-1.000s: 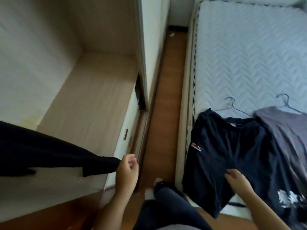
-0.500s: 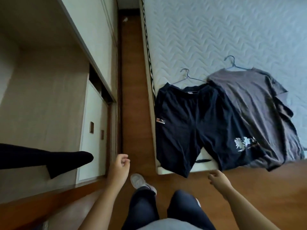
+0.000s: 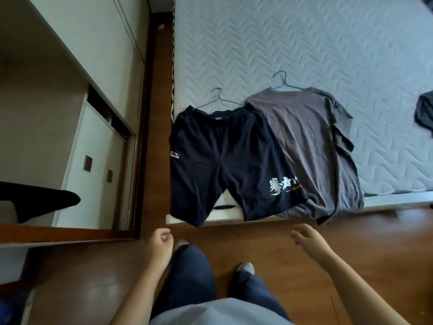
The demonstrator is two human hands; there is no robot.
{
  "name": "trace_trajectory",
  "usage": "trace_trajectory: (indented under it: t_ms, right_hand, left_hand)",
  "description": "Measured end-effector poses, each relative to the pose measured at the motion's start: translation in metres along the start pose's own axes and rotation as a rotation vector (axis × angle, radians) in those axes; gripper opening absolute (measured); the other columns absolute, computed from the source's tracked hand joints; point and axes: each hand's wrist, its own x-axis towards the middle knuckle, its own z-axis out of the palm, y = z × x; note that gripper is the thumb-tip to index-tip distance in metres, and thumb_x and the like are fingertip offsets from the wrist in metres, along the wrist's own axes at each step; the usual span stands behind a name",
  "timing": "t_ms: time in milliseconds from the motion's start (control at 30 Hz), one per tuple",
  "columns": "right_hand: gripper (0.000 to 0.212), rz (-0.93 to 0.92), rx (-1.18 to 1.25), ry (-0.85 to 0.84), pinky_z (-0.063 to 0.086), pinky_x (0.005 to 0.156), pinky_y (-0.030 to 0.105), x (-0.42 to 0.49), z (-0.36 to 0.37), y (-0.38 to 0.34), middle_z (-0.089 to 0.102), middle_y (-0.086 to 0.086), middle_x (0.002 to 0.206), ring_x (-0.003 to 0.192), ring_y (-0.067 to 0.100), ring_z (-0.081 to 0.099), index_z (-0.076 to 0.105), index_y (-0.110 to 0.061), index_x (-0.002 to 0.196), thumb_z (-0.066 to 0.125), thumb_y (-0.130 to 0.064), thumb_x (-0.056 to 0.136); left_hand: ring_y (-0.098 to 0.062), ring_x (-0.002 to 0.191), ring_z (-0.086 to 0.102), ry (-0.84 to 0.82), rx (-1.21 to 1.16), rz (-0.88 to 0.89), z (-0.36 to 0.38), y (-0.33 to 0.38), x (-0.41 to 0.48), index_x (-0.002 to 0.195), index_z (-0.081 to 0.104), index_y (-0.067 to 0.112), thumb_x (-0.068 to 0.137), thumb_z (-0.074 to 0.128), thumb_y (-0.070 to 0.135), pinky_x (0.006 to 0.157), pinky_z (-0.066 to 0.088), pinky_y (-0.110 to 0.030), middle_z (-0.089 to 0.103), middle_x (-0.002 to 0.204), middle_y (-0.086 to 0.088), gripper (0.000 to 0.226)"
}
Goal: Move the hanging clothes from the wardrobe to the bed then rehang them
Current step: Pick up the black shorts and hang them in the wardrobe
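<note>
Dark navy shorts (image 3: pixel 218 160) with white lettering lie on a wire hanger (image 3: pixel 219 100) at the near corner of the bed (image 3: pixel 293 43), their legs drooping over the edge. A grey T-shirt (image 3: pixel 309 148) on its own wire hanger (image 3: pixel 282 82) lies beside them, partly under the shorts. My left hand (image 3: pixel 159 242) is curled into a loose fist above the floor, holding nothing. My right hand (image 3: pixel 307 240) hangs with fingers apart, just in front of the bed's edge. The wardrobe (image 3: pixel 70 109) stands open at left, and a black garment (image 3: pixel 35 199) pokes out of it.
A narrow strip of wooden floor (image 3: pixel 157 137) runs between wardrobe and bed. Inside the wardrobe is a white drawer unit (image 3: pixel 93 160) with square pulls. Another dark garment (image 3: pixel 425 111) lies at the bed's right edge. My legs and feet (image 3: pixel 187 266) stand on the floor below.
My right hand has let go of the navy shorts and drawn back off the bed. My view has swung right from the wardrobe toward the bed; my left hand moved away from the black garment.
</note>
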Motion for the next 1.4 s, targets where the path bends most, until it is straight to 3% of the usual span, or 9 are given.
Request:
trace_trajectory:
  t_ms: [233, 367, 500, 667, 800, 900, 1100, 1233, 1400]
  right_hand:
    - [0.027, -0.025, 0.007, 0.039, 0.043, 0.079, 0.033, 0.068, -0.038, -0.033, 0.059, 0.006, 0.091, 0.09, 0.025, 0.059, 0.06, -0.002, 0.109, 0.057, -0.014, 0.086]
    - [0.024, -0.017, 0.005, -0.01, 0.043, 0.084, 0.035, 0.116, -0.042, -0.08, 0.063, 0.011, 0.097, 0.095, 0.029, 0.059, 0.06, -0.005, 0.108, 0.055, -0.015, 0.088]
    - [0.027, 0.044, -0.025, -0.029, 0.048, 0.076, 0.036, 0.175, -0.052, -0.122, 0.062, 0.011, 0.096, 0.085, 0.028, 0.059, 0.056, -0.006, 0.112, 0.056, -0.017, 0.087]
    - [0.034, 0.017, -0.104, -0.003, 0.039, 0.083, 0.029, 0.273, -0.057, -0.19, 0.063, 0.017, 0.115, 0.107, 0.029, 0.058, 0.053, -0.001, 0.119, 0.056, -0.015, 0.088]
    - [0.038, -0.027, -0.086, 0.004, 0.037, 0.087, 0.031, 0.35, -0.052, -0.238, 0.06, 0.016, 0.121, 0.113, 0.031, 0.055, 0.048, -0.004, 0.125, 0.053, -0.016, 0.09]
    - [0.038, -0.074, -0.089, 0.049, 0.039, 0.09, 0.033, 0.406, -0.047, -0.265, 0.056, 0.017, 0.126, 0.114, 0.032, 0.054, 0.047, -0.005, 0.126, 0.052, -0.016, 0.09]
    - [0.036, -0.16, -0.208, 0.199, 0.041, 0.09, 0.041, 0.496, -0.041, -0.291, 0.051, 0.024, 0.119, 0.11, 0.038, 0.05, 0.05, 0.0, 0.119, 0.055, -0.018, 0.088]
    - [0.032, -0.138, -0.282, 0.119, 0.043, 0.087, 0.04, 0.53, -0.037, -0.294, 0.054, 0.022, 0.114, 0.107, 0.037, 0.052, 0.052, 0.0, 0.108, 0.056, -0.025, 0.088]
    - [0.024, -0.125, -0.307, 0.05, 0.037, 0.069, 0.035, 0.542, -0.026, -0.286, 0.06, 0.022, 0.104, 0.096, 0.038, 0.057, 0.041, -0.008, 0.09, 0.054, -0.028, 0.089]
  left_hand:
    - [-0.019, 0.087, 0.052, 0.044, 0.077, 0.044, 0.019, 0.051, 0.022, 0.113, 0.055, 0.012, 0.093, 0.044, 0.019, 0.073, 0.04, -0.031, 0.061, 0.111, -0.009, 0.024]
    - [-0.022, 0.089, 0.054, 0.051, 0.068, 0.043, 0.022, 0.095, 0.074, 0.115, 0.054, 0.011, 0.093, 0.043, 0.018, 0.072, 0.04, -0.03, 0.06, 0.113, -0.01, 0.025]
    - [-0.024, 0.098, 0.055, 0.037, 0.058, 0.053, 0.022, 0.141, 0.148, 0.114, 0.054, 0.01, 0.093, 0.044, 0.016, 0.078, 0.042, -0.031, 0.06, 0.115, -0.011, 0.024]
    - [-0.025, 0.108, 0.055, 0.068, 0.085, 0.08, 0.029, 0.203, 0.258, 0.115, 0.053, 0.01, 0.094, 0.043, 0.018, 0.085, 0.046, -0.034, 0.057, 0.119, -0.01, 0.025]
    - [-0.025, 0.108, 0.055, 0.106, 0.134, 0.112, 0.04, 0.237, 0.333, 0.118, 0.052, 0.008, 0.093, 0.043, 0.015, 0.067, 0.049, -0.024, 0.054, 0.124, -0.01, 0.028]
    - [-0.027, 0.113, 0.053, 0.154, 0.206, 0.152, 0.049, 0.253, 0.386, 0.118, 0.054, 0.008, 0.092, 0.046, 0.013, 0.087, 0.05, -0.038, 0.055, 0.125, -0.011, 0.028]
    - [-0.03, 0.119, 0.049, 0.166, 0.261, 0.233, 0.078, 0.269, 0.468, 0.124, 0.05, 0.007, 0.091, 0.047, 0.015, 0.098, 0.043, -0.043, 0.052, 0.129, -0.013, 0.034]
    - [-0.032, 0.121, 0.046, 0.144, 0.295, 0.18, 0.098, 0.28, 0.499, 0.13, 0.045, 0.008, 0.093, 0.046, 0.023, 0.099, 0.041, -0.044, 0.048, 0.133, -0.014, 0.04]
    - [-0.036, 0.109, 0.051, 0.166, 0.4, 0.098, 0.106, 0.279, 0.519, 0.124, 0.049, 0.01, 0.09, 0.049, 0.03, 0.089, 0.047, -0.046, 0.049, 0.122, -0.018, 0.039]
